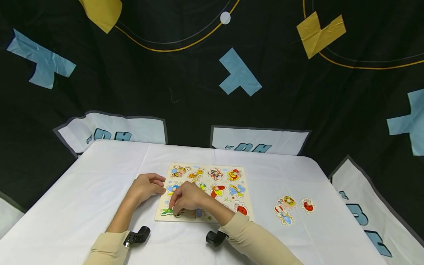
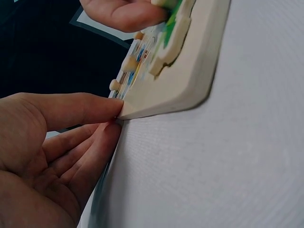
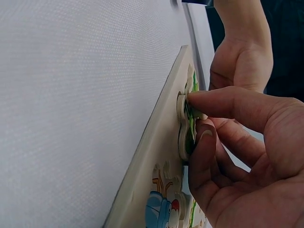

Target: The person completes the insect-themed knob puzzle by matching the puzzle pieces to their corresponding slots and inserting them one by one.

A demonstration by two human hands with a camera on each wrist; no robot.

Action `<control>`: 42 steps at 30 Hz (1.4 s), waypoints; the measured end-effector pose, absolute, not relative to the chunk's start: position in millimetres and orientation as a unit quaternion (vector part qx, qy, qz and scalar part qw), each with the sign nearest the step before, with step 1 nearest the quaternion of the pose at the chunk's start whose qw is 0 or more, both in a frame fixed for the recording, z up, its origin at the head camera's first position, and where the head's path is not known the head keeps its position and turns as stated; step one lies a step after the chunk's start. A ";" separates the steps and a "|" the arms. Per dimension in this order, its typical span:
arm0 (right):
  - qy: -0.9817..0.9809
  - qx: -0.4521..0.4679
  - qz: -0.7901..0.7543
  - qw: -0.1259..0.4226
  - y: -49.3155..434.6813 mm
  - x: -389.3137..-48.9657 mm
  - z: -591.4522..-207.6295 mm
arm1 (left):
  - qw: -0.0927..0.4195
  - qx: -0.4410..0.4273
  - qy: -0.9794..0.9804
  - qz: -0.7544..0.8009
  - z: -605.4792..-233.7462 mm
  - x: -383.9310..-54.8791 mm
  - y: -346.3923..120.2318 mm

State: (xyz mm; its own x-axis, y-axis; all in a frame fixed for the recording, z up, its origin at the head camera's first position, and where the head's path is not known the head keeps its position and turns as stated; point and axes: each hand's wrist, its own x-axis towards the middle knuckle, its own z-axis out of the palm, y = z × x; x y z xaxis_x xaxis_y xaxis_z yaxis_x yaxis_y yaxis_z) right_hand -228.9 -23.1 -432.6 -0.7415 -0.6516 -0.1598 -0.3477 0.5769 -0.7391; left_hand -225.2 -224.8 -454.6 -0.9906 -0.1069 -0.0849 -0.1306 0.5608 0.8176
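Note:
A wooden peg puzzle board [image 1: 246, 215] with insect pictures lies on the white table. My right hand [image 1: 189, 198] is over its near left part, thumb and fingertips pinching a green puzzle piece [image 3: 183, 140] at its small knob. This piece sits slightly raised from the board's face in the right wrist view. Beside it is another green piece [image 1: 166, 212] at the near left corner. My left hand [image 1: 143, 188] rests at the board's left edge, its thumb and fingertips touching that edge with the fingers fairly straight.
Right of the board lie several loose puzzle pieces: a ladybug [image 1: 308, 205], a blue-winged insect [image 1: 284, 215] and a round green-and-red one [image 1: 287, 202] overlapping it. Behind the table hangs a black cloth [image 1: 185, 92] with taped shapes. Each wrist wears a black camera [image 1: 216, 238].

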 end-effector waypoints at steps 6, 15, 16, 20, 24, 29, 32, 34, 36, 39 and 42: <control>0.859 -0.295 -0.360 0.215 -23.1 -228.0 -435.1 | 0.014 -0.069 0.881 0.467 -455.1 -224.4 -224.5; 0.854 -0.287 -0.370 0.226 -21.6 -229.7 -436.9 | 0.013 -0.070 0.883 0.464 -454.6 -225.0 -225.2; 0.853 -0.284 -0.373 0.229 -21.5 -229.9 -437.3 | 0.014 -0.070 0.882 0.465 -454.6 -224.9 -225.3; 0.848 -0.275 -0.385 0.239 -21.1 -230.1 -438.2 | 0.015 -0.070 0.882 0.465 -455.1 -225.0 -226.1; 0.846 -0.271 -0.390 0.241 -21.3 -230.2 -439.4 | 0.012 -0.067 0.884 0.463 -455.5 -225.7 -226.8; 0.851 -0.271 -0.382 0.237 -21.5 -230.0 -439.3 | 0.013 -0.066 0.882 0.467 -455.7 -225.2 -225.7; 0.855 -0.273 -0.373 0.235 -21.3 -229.5 -438.2 | 0.013 -0.059 0.880 0.472 -454.7 -224.2 -225.5; 0.858 -0.273 -0.368 0.233 -21.1 -228.8 -437.2 | 0.013 -0.059 0.878 0.475 -454.5 -224.0 -225.2; 0.860 -0.269 -0.367 0.232 -20.6 -228.2 -436.1 | 0.013 -0.059 0.879 0.472 -454.4 -223.9 -224.8; 0.860 -0.265 -0.371 0.229 -19.6 -228.0 -435.1 | 0.012 -0.067 0.880 0.470 -454.7 -224.4 -224.1; 0.857 -0.261 -0.380 0.229 -18.5 -227.5 -434.1 | 0.009 -0.064 0.881 0.469 -453.6 -224.9 -225.0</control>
